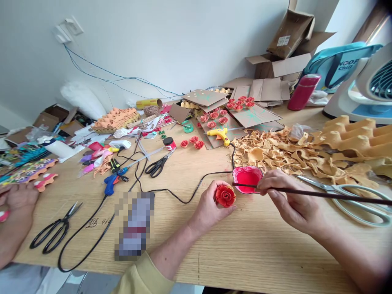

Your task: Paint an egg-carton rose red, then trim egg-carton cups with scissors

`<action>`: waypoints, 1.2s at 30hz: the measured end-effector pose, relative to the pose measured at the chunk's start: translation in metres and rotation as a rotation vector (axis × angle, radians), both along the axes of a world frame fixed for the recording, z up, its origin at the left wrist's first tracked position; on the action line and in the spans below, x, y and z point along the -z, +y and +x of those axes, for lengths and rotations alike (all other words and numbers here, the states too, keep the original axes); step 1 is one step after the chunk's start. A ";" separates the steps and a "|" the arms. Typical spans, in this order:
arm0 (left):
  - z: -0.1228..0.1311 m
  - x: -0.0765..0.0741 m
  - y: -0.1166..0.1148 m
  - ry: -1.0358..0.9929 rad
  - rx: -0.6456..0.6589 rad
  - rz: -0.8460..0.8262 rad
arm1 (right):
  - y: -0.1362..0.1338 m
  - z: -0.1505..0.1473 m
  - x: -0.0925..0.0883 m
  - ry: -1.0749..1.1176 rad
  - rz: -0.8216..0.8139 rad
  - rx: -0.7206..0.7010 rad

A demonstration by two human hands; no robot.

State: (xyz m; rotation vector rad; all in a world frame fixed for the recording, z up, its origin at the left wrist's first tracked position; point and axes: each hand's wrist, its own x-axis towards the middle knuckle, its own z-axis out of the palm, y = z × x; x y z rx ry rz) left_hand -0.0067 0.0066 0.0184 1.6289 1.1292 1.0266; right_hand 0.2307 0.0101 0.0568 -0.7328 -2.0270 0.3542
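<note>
My left hand (211, 208) is closed round a small red-painted rose (225, 195) made of egg-carton paper, held just above the wooden table (251, 249). My right hand (290, 200) pinches a long dark paintbrush (321, 194) that lies level, its tip reaching left to the rose beside a small cup of red paint (247, 178). Several finished red roses (214, 116) lie on cardboard further back.
A heap of tan carton scraps (275, 153) and egg cartons (358, 134) lie right, with large pale scissors (361, 196). A yellow glue gun (219, 134), black scissors (158, 165), another black pair (55, 232), cables and a blurred phone (134, 226) lie left. Another person's hand (16, 200) rests at far left.
</note>
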 end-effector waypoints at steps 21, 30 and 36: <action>-0.002 -0.002 0.001 -0.012 0.065 0.030 | 0.002 -0.002 -0.005 -0.117 0.084 -0.113; 0.000 -0.003 0.001 0.030 0.057 0.014 | 0.002 -0.004 -0.008 -0.110 0.116 -0.118; 0.000 -0.002 0.000 0.047 0.069 0.017 | 0.002 -0.004 -0.007 -0.128 0.115 -0.105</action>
